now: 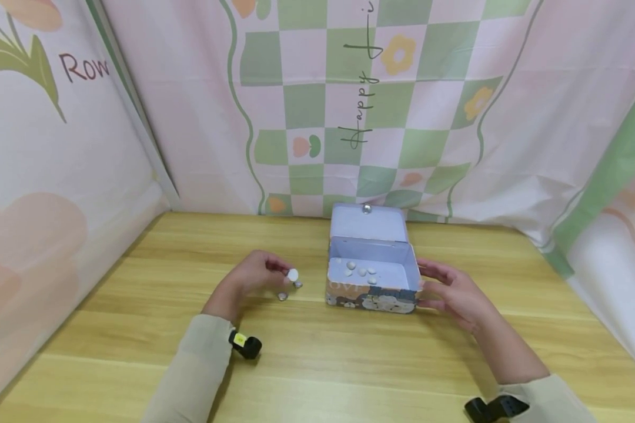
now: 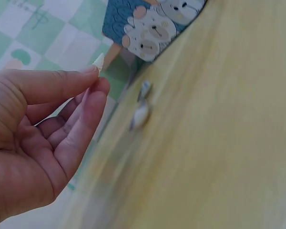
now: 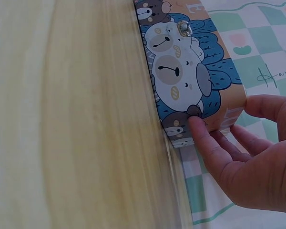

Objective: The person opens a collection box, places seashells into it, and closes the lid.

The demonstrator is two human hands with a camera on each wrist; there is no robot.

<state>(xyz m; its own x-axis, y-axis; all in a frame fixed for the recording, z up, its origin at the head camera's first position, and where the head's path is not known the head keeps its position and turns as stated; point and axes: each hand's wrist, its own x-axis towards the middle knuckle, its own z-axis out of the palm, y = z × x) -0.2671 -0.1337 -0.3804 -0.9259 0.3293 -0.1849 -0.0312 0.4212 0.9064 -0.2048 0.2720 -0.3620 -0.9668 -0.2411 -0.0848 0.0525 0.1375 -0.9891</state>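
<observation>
My left hand (image 1: 256, 271) pinches a small white shell (image 1: 293, 275) between thumb and fingertips. In the left wrist view the shell's pale tip (image 2: 99, 62) pokes out above the thumb. Two more small shells lie on the table by that hand, one at the fingertips (image 1: 298, 284) and a grey-white shell (image 1: 283, 296) closer to me. To the right stands a tin box (image 1: 371, 298) with its lid (image 1: 367, 222) tipped back; several pale shells (image 1: 362, 272) lie inside. My right hand (image 1: 455, 294) rests its extended fingers against the box's right end and front corner.
The wooden table (image 1: 317, 364) meets a checkered, printed cloth (image 1: 349, 106) just behind the box. Another printed cloth (image 1: 58, 147) hangs along the left side. Each wrist carries a black camera, such as the left camera (image 1: 250, 348).
</observation>
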